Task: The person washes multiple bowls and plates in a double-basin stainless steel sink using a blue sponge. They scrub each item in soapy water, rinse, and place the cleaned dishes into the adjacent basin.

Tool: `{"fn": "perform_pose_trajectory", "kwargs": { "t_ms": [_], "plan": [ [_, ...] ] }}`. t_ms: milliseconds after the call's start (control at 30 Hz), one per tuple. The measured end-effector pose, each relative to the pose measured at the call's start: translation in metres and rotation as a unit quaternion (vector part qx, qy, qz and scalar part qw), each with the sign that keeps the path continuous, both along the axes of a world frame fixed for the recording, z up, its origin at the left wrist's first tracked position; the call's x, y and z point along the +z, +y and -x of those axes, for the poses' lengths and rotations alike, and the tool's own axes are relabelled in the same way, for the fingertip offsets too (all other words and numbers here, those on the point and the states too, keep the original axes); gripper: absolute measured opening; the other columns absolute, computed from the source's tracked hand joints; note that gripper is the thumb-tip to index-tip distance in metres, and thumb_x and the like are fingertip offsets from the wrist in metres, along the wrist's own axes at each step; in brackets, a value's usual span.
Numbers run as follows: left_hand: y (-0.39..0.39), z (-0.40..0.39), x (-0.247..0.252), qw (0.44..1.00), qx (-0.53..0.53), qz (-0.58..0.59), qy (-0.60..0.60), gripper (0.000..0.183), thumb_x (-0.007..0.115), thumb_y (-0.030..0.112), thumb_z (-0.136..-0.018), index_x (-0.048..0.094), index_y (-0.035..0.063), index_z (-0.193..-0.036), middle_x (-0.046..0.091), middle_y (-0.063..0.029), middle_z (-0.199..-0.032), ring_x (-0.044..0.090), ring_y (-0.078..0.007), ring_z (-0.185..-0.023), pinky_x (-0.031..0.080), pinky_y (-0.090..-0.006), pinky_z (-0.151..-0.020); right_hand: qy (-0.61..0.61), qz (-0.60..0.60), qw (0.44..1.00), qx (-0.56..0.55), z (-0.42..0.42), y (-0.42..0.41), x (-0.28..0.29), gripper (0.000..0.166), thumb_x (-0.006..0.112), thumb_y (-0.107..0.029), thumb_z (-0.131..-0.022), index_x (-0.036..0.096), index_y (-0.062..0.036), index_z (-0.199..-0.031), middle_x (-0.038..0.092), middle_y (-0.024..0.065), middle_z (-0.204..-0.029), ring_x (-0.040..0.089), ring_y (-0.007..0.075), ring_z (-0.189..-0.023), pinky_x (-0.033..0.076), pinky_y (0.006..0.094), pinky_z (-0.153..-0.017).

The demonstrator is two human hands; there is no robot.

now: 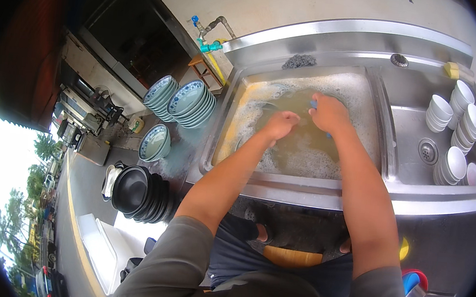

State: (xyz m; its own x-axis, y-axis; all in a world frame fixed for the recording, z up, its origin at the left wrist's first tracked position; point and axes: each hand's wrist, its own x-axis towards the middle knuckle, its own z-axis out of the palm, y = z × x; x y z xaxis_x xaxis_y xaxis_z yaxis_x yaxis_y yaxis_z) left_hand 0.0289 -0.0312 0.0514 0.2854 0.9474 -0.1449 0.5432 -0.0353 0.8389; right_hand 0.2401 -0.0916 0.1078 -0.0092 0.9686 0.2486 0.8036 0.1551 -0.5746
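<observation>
My right hand point(329, 114) grips a blue scrubbing cloth or pad point(313, 105) over the murky, sudsy water point(307, 144) of the left sink basin point(293, 179). A further bit of blue shows by the wrist. Just left of it is my left hand point(282, 126), low at the water with its fingers curled; whether it holds anything cannot be seen. Pale rims of dishes point(270, 107) show faintly under the surface. Foam point(314, 162) lines the basin's sides.
Stacked white bowls point(441, 109) stand in the right basin point(402, 140), around its drain. Left of the sink are blue-patterned bowls point(187, 98) and black bowls point(133, 190). A steel-wool scourer point(299, 61) and a yellow sponge point(451, 70) lie along the back ledge, near a teal tap point(210, 46).
</observation>
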Motion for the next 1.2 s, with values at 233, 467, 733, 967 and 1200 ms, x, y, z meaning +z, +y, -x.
{"fn": "perform_pose_trajectory", "kwargs": {
  "t_ms": [233,467,733,967,1200],
  "plan": [
    [-0.011,-0.063,-0.048,0.839,-0.295,-0.113,0.443,0.046,0.06,0.034,-0.097,0.068,0.0069,-0.133,0.067,-0.0232,-0.133,0.064,-0.04,-0.122,0.049,-0.0491,-0.104,-0.021,0.05,0.998,0.015,0.0,0.007,0.002,0.044,0.07,-0.029,-0.093,0.065,-0.0095,-0.132,0.071,0.0208,-0.124,0.066,0.0384,-0.119,0.052,0.0491,-0.103],
    [0.006,-0.048,-0.106,0.868,-0.289,-0.009,0.403,0.043,0.059,0.022,-0.096,0.064,0.0076,-0.137,0.064,-0.0204,-0.139,0.061,-0.0391,-0.127,0.048,-0.0483,-0.107,-0.031,0.029,0.998,0.056,0.003,0.016,-0.028,0.047,0.071,-0.026,-0.093,0.063,-0.0082,-0.135,0.07,0.0192,-0.127,0.065,0.0377,-0.121,0.052,0.0479,-0.103],
    [-0.02,-0.054,-0.05,0.96,-0.193,-0.151,0.136,0.037,0.062,0.02,-0.1,0.064,0.0011,-0.132,0.066,-0.0218,-0.135,0.062,-0.037,-0.124,0.047,-0.0443,-0.105,0.008,-0.026,0.999,-0.023,-0.001,0.013,-0.023,0.05,0.071,-0.026,-0.093,0.056,-0.0048,-0.136,0.072,0.0208,-0.118,0.067,0.038,-0.116,0.053,0.0474,-0.098],
    [-0.025,-0.046,-0.008,0.963,0.033,0.045,-0.262,0.041,0.062,0.03,-0.105,0.057,0.0034,-0.135,0.066,-0.008,-0.125,0.061,-0.0154,-0.114,0.049,-0.0362,-0.095,0.134,-0.152,0.979,0.0,0.026,-0.005,-0.005,0.038,0.074,-0.027,-0.087,0.055,-0.0096,-0.115,0.071,0.016,-0.097,0.068,0.038,-0.097,0.053,0.0496,-0.083],
    [-0.01,-0.03,0.009,0.972,-0.009,0.01,-0.234,0.044,0.056,0.037,-0.107,0.057,0.0022,-0.135,0.064,-0.0084,-0.129,0.064,-0.0172,-0.11,0.051,-0.038,-0.095,0.204,-0.147,0.968,0.002,0.042,0.02,-0.026,0.035,0.066,-0.035,-0.095,0.062,-0.0043,-0.112,0.07,0.0186,-0.105,0.064,0.0398,-0.106,0.05,0.0513,-0.091]
  ]
}}
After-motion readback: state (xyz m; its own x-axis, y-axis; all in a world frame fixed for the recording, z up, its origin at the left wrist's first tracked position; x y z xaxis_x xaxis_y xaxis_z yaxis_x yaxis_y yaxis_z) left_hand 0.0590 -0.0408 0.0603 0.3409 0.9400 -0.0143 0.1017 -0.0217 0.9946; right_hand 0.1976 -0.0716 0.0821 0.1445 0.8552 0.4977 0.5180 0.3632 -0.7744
